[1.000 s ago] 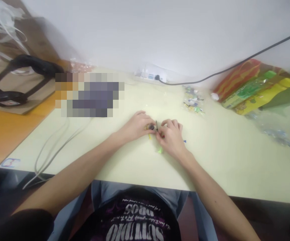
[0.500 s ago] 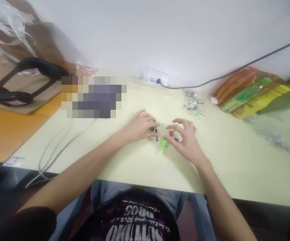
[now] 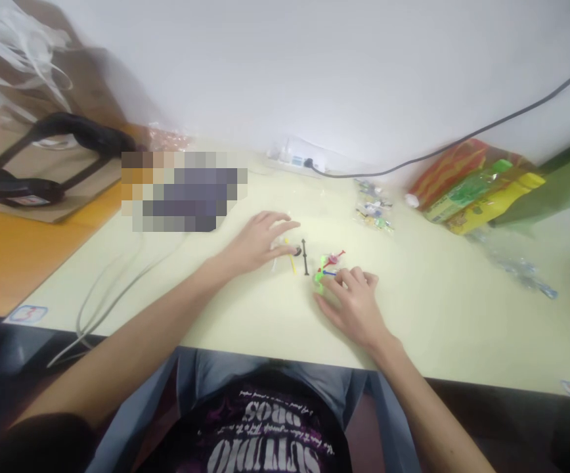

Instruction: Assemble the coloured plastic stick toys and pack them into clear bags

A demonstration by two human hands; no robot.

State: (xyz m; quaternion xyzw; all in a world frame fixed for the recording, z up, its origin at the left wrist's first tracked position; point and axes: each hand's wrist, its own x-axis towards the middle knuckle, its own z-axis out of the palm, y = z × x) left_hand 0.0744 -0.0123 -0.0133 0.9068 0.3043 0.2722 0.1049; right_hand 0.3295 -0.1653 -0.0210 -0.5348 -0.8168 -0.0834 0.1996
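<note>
My left hand [image 3: 258, 243] hovers over the table with its fingers apart. Its thumb tip is at a small black round piece [image 3: 298, 251], beside a thin yellow stick [image 3: 291, 257]. A black rod with knobbed ends [image 3: 305, 257] lies just right of that. My right hand [image 3: 354, 303] is low over the table, thumb and index finger separated. The index fingertip reaches a bright green plastic piece [image 3: 320, 277]; whether it touches cannot be made out. Beyond the fingers lie a red piece [image 3: 335, 257] and a blue stick [image 3: 329, 272], partly covered by the hand.
Clear bags of small coloured parts [image 3: 374, 207] lie farther back. At right are a green-capped bottle [image 3: 482, 187], a yellow packet [image 3: 499, 207] and crumpled plastic bags [image 3: 524, 269]. A power strip [image 3: 297, 157] sits by the wall. Cables [image 3: 102, 309] and a black-handled frame [image 3: 53, 157] are at left.
My left hand has drawn back leftward, uncovering the black rod and yellow stick. My right hand has come down and nearer, and the green piece has turned, its stem now pointing away from me.
</note>
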